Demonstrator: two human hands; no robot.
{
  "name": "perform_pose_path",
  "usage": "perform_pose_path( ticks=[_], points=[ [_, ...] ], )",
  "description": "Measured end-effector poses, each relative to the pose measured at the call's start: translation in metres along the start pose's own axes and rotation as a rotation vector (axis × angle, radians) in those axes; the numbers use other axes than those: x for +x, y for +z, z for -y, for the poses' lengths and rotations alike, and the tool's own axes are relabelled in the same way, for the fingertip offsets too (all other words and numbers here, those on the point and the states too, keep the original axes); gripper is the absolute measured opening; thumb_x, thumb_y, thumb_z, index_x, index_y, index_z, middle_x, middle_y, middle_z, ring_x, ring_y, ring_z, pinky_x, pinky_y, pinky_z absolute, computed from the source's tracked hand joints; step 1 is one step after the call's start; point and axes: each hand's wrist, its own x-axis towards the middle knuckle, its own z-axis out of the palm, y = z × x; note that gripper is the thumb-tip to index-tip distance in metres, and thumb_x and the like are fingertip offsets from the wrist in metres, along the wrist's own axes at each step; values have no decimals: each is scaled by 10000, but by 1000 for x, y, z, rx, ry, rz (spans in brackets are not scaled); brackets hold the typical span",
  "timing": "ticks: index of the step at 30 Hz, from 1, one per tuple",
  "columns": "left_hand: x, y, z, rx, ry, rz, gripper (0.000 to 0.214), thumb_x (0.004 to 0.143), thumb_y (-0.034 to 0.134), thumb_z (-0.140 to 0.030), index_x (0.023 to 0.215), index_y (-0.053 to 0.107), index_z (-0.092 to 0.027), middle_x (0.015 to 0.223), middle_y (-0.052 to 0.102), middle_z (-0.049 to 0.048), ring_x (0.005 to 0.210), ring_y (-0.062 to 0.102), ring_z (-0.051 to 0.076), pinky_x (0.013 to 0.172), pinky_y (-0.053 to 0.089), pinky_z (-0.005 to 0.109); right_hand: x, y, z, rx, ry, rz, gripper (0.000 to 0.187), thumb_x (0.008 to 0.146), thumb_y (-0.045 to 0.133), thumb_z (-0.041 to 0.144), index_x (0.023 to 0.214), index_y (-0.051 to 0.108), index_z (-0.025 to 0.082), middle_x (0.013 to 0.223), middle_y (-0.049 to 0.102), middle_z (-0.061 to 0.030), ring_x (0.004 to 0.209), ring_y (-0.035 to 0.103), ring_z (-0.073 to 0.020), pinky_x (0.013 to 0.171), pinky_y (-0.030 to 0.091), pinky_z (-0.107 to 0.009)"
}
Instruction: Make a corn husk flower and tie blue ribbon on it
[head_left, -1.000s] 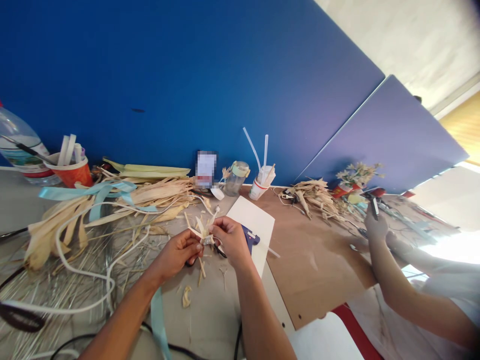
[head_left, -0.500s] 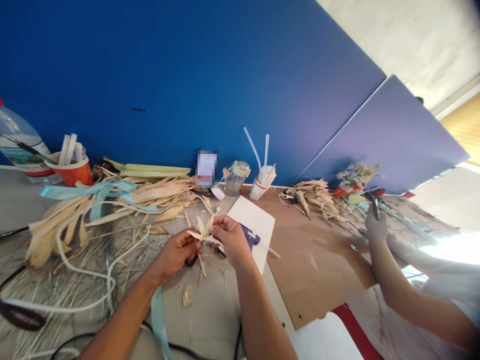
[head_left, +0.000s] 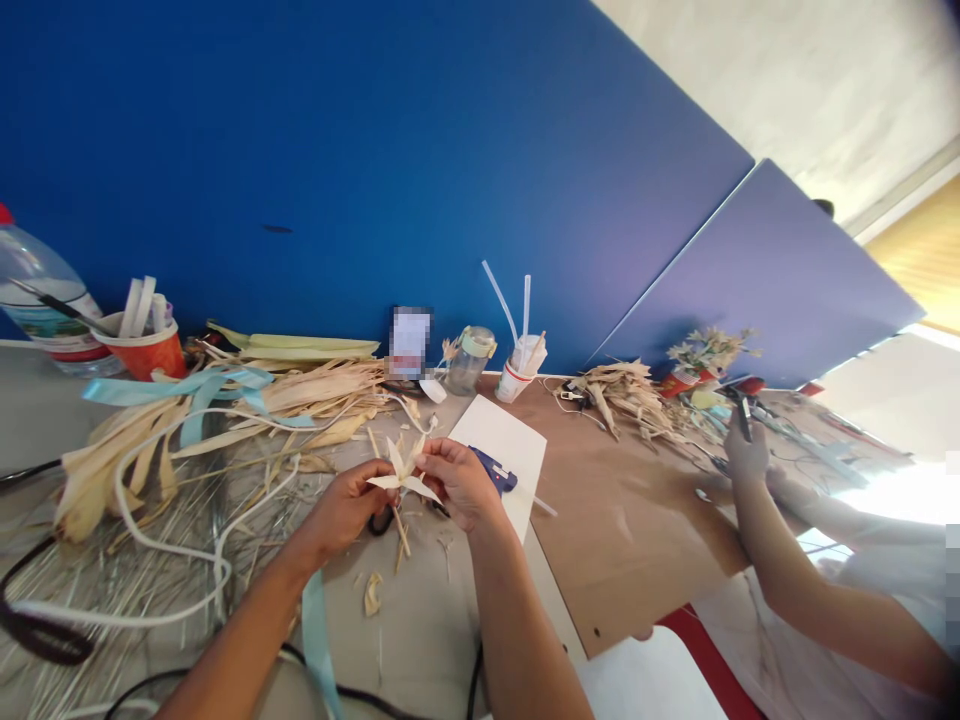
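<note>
Between my two hands is a pale corn husk flower (head_left: pixel 403 474) with several pointed petals spread out. My left hand (head_left: pixel 354 500) pinches it from the left, low near its base. From the right, my right hand (head_left: pixel 459 480) is closed on one upper petal between thumb and fingers. A thin straw-coloured stalk (head_left: pixel 400 535) shows just below the flower; whether it joins the flower I cannot tell. The black handles of scissors (head_left: pixel 381 520) lie partly hidden under my hands. Just behind my right hand, a blue glue gun (head_left: pixel 495 472) rests on a white sheet (head_left: pixel 517 435).
At left lie dried corn husks (head_left: pixel 322 385), a light blue ribbon (head_left: pixel 206 390), a white cable (head_left: pixel 161 548) and thin stalks. An orange cup (head_left: pixel 150 350), a glass jar (head_left: pixel 470 365) and a cup with glue sticks (head_left: pixel 516 380) stand along the blue partition (head_left: pixel 337 150). A co-worker's hand (head_left: pixel 746 455) is at right.
The flower has turned so its petals face me more openly and spread wider. Both my hands still hold it, with slight finger shifts. The view has shifted a little.
</note>
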Motion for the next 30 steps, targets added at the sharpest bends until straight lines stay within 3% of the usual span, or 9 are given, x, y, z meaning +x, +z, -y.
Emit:
perform_pose_path(
  ticks=[3,7,11,15,19,23,26,30],
  points=[
    [1,-2,0,2,12,-15,242,652,683,-384,694,569,-175,551,541,-30,465,435,103,487,339,244,-2,-6,7,7,-67,-1,279,537,746,244,748,586,156,537,541,70,381,391,-36,402,262,-181],
    [2,-3,-1,31,-9,-38,257,636,698,-382,720,574,-173,569,574,-15,482,446,108,497,341,246,-12,-25,25,-77,-229,-113,221,608,686,267,779,601,155,624,564,52,425,401,-36,442,285,-191],
    [2,-5,1,26,5,-41,271,621,703,-391,732,580,-175,563,578,-16,500,447,112,510,339,248,-26,-56,35,-378,-320,-263,176,687,609,320,741,608,153,587,546,39,437,377,-58,441,270,-209],
    [4,-6,3,7,24,-85,299,578,731,-383,729,586,-169,555,581,-8,516,459,120,514,340,251,-36,-78,22,-679,-258,-356,160,715,544,301,699,602,153,547,525,33,456,388,-82,455,283,-214],
    [6,-9,5,7,56,-132,324,564,736,-432,682,578,-174,545,564,-22,507,437,110,513,348,247,-38,-74,3,-874,-243,-322,192,768,478,296,718,610,166,604,581,9,498,451,-108,489,324,-223],
    [9,-12,7,9,128,-181,340,573,724,-473,646,574,-177,555,562,-19,506,437,109,512,367,249,-40,-70,5,-1078,-306,-374,220,802,447,271,779,647,181,668,641,-14,600,547,-146,564,372,-233],
    [9,-12,7,20,149,-191,339,582,712,-480,644,577,-175,557,562,-11,504,440,111,509,369,251,-46,-78,11,-1293,-224,-537,299,845,414,306,701,642,176,677,667,-67,656,595,-185,594,383,-257],
    [7,-9,2,18,126,-174,368,568,701,-506,679,585,-175,553,568,-14,495,433,114,511,372,256,-48,-86,2,-1479,72,-598,469,870,362,515,712,642,174,779,701,-159,752,652,-269,634,418,-319]
  ],
)
